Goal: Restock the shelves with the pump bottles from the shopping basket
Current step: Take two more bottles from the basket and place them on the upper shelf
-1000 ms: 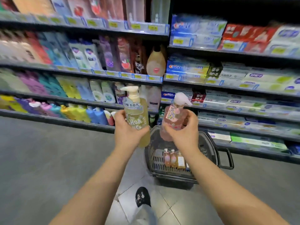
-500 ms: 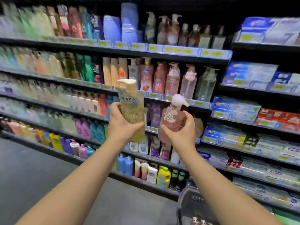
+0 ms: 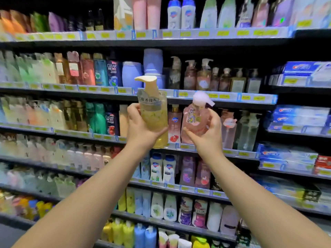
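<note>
While both bottles are up at shelf height, neither one rests on a shelf, so I count this round as about half done. My left grip (image 3: 141,129) is wrapped round the body of the yellow pump bottle (image 3: 154,111) and holds it upright, spout turned left. My right grip (image 3: 207,135) is clamped on the pink pump bottle (image 3: 194,119), thumb under its lower part, and the bottle leans a little. Both bottles hang in front of the shelving, apart from each other and touching no shelf.

Just behind the pink one, the middle shelf (image 3: 238,153) carries a row of similar pink and clear pump bottles (image 3: 229,129), which I judge its likely home. The upper shelf (image 3: 223,96) holds darker pump bottles (image 3: 204,76). I cannot pick out a matching yellow row from here.

The shopping basket is out of view, so I cannot say how many bottles wait in it. What is left, as I read it, is to set both bottles down in their rows and then see to whatever the basket holds.
</note>
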Demonstrator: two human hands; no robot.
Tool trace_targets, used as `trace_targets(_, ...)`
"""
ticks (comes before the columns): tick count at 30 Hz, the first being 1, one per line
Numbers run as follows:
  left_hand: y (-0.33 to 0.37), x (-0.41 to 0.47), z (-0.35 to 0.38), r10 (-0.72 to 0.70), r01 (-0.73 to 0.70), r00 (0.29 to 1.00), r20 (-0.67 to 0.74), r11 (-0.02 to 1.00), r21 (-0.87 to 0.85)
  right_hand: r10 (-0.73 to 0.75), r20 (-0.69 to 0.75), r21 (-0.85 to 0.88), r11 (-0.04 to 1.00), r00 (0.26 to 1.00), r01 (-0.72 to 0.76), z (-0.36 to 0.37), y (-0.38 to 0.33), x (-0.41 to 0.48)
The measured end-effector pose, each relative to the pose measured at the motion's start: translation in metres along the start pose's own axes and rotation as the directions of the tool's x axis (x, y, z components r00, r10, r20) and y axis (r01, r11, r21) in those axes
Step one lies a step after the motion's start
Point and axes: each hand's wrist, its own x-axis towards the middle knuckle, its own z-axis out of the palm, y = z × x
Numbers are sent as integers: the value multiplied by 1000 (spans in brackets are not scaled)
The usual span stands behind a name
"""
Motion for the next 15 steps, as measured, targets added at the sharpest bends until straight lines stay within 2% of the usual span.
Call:
trace_targets(8,-19,100,55,63,-67,998,-30,983,-169,-144,-100,-44,989,985,140,37,45,103)
trace_targets(11,-31,138,77,146,-155,988,-56,961,-228,-183,-153,-29,983,971,181,52,55,143)
trace_targets(15,-50,183,100,159,-175,983,-93,963,-205,-228,-175,-57,974,958,221,69,67,191)
